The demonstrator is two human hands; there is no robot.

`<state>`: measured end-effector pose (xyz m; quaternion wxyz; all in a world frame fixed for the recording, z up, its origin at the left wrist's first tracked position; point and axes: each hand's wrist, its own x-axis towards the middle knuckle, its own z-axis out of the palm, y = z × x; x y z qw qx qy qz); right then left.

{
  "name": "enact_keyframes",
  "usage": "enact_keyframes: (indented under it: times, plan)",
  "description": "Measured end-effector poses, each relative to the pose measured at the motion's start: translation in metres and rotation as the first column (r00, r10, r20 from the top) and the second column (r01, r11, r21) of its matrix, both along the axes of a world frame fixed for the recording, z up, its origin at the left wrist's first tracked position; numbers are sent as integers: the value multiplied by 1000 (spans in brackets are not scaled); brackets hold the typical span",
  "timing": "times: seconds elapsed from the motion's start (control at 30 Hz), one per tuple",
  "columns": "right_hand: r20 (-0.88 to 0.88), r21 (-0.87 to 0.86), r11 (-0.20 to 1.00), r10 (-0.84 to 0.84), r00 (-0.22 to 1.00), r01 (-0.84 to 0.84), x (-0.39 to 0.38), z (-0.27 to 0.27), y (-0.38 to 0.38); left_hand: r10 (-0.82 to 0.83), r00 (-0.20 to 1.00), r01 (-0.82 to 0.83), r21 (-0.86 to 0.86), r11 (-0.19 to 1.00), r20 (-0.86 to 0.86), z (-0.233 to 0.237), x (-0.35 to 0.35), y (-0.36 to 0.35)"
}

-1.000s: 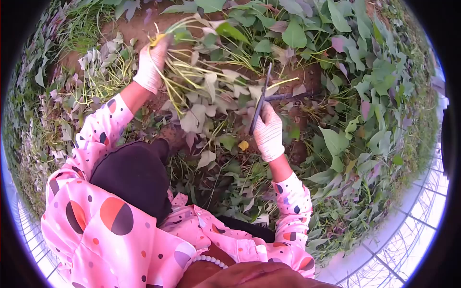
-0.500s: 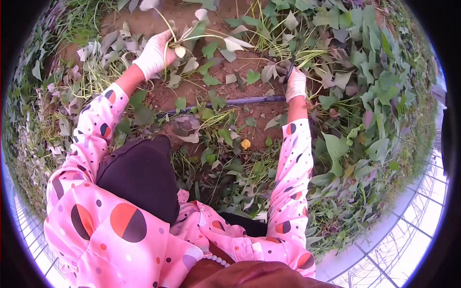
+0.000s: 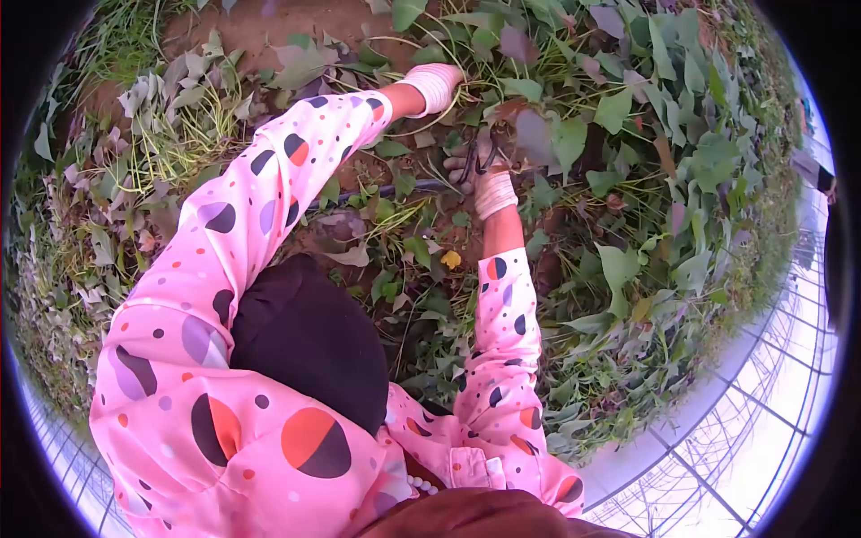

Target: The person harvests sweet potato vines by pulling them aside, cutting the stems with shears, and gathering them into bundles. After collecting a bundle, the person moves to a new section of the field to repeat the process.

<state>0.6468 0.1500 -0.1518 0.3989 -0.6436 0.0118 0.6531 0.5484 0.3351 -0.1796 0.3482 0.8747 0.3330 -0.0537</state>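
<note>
Sprawling over nearly the whole view, a bed of vines [image 3: 628, 117] carries broad, heart-shaped leaves, green with some purple, matte and overlapping so thickly on the right that the ground beneath is hidden. Reddish-brown bare soil [image 3: 269, 22] shows only at the top left, cut off by the dark rim of the lens. A heap of limp, grey-green cut leaves [image 3: 179, 99] with pale stems lies on the left. At the lower right a white frame of thin bars [image 3: 744, 430] curves along the edge, washed out and hard to read.

A glossy pink sleeve [image 3: 269, 179] with dark and orange dots stretches up across the middle, above a black-clad knee [image 3: 305, 350]. A thin dark pipe [image 3: 404, 189] runs over the soil, partly buried under leaves.

The left hand [image 3: 435, 83], in a ribbed white knit glove, reaches into the vines at top centre; its fingers are sunk among the leaves, so whether it grips anything cannot be told. Just below it the right hand [image 3: 484, 184], gloved alike, is clenched around the dark looped handles of the shears [image 3: 468, 160], whose blades are lost under a purple leaf. A small yellow scrap [image 3: 451, 259] lies on the soil below the right wrist.
</note>
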Motion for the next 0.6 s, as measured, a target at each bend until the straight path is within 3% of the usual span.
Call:
enact_keyframes:
  times: [0.23,0.3,0.33,0.37,0.43,0.5,0.57,0.6]
  plan:
    - [135,-147,988,63,989,-42,7,-7,29,15,999,-17,72,997,29,5,-3,-2]
    - [321,-112,988,137,937,-106,7,-3,29,-19,1000,20,45,999,-23,18,-5,-5]
    - [328,-123,986,149,933,-114,7,-4,28,-11,1000,11,69,998,0,24,-9,-8]
    - [324,-120,986,152,934,-118,7,-4,26,-7,1000,7,71,997,-5,23,-11,-7]
    - [153,-142,982,145,978,-123,7,-3,11,-15,1000,14,88,996,11,21,-13,-7]
    - [188,-110,986,144,972,-125,2,-5,-3,-5,1000,5,56,998,2,19,-14,-8]
    - [134,87,995,30,991,-42,-1,-4,-15,7,999,-10,88,996,44,18,-16,-9]
    - [109,96,995,23,994,-34,1,-4,-15,6,1000,-8,75,997,29,18,-16,-10]
